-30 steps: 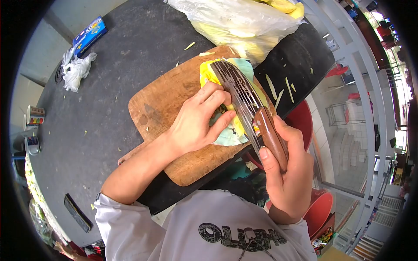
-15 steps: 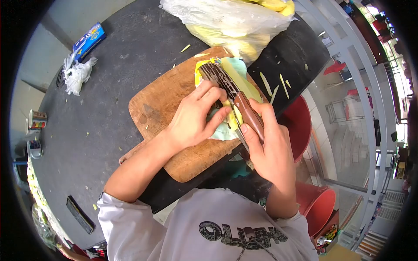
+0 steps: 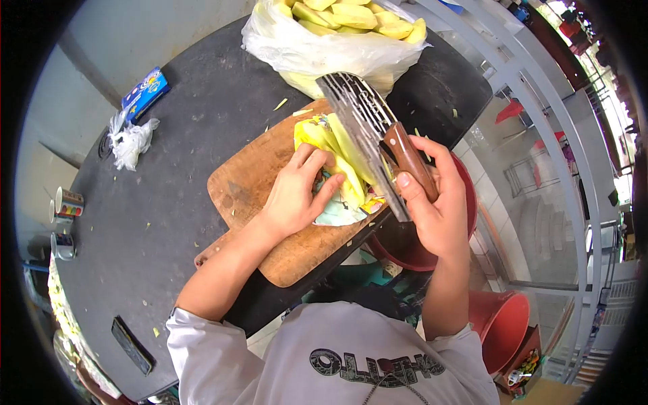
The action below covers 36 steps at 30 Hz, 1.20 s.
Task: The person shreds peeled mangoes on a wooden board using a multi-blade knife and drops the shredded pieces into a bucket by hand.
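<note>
In the head view, my right hand grips the brown wooden handle of a knife. Its wide blade, showing striped reflections, is raised and tilted over the cutting board; a long metal strip runs beside the handle. My left hand rests on the board with bent fingers, thumb and fingertips against a pale yellow-green piece of fruit. Beneath the fruit lies a crumpled yellow and light-green wrapper. How firmly the left fingers hold the fruit is partly hidden.
A white plastic bag full of cut yellow-green pieces stands behind the board on the black table. Red buckets stand at the right. A blue box, a knotted bag, cups and a phone-like dark object lie leftward.
My right hand has lifted the knife off the fruit and turned it, moving slightly right. My left hand stays by the fruit, which is now more exposed.
</note>
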Each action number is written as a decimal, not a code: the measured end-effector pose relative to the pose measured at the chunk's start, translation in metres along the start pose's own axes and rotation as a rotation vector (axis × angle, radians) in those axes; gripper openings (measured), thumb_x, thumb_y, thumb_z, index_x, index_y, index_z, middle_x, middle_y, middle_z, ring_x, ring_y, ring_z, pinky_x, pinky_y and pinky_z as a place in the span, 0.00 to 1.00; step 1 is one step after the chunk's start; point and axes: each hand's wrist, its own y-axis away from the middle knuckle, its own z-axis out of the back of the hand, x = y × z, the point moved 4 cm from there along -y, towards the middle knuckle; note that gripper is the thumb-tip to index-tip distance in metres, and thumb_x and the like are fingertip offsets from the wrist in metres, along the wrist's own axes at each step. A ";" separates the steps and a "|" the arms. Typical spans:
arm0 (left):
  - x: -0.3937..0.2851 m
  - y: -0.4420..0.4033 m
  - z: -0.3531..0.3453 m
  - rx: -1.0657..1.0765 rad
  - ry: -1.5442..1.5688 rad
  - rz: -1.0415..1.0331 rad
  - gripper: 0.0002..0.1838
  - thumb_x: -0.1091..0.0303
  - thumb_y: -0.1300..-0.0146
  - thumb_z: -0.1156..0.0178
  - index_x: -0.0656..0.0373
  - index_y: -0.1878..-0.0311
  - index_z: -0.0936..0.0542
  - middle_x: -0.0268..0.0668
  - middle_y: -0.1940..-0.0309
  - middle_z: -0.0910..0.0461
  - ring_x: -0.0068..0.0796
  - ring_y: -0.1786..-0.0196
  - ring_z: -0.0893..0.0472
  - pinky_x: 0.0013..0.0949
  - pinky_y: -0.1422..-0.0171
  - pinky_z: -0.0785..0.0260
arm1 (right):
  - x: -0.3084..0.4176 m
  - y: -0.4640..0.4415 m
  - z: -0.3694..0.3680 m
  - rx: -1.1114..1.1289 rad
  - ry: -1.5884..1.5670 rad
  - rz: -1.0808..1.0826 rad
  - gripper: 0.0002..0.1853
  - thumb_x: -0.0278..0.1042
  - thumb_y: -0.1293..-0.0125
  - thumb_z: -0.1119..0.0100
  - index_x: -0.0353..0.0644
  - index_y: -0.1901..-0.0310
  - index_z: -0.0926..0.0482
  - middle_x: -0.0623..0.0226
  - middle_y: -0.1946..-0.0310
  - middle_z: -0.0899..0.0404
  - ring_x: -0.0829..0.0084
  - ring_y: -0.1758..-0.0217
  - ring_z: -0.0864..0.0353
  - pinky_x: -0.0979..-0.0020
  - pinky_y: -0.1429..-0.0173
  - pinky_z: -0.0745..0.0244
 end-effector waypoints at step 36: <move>-0.005 -0.006 0.015 0.079 -0.144 0.092 0.34 0.71 0.55 0.30 0.61 0.39 0.24 0.49 0.44 0.24 0.45 0.48 0.20 0.42 0.43 0.23 | -0.027 -0.044 -0.017 0.158 0.387 0.460 0.19 0.30 0.39 0.26 0.37 0.48 0.18 0.55 0.51 0.21 0.51 0.48 0.19 0.56 0.43 0.21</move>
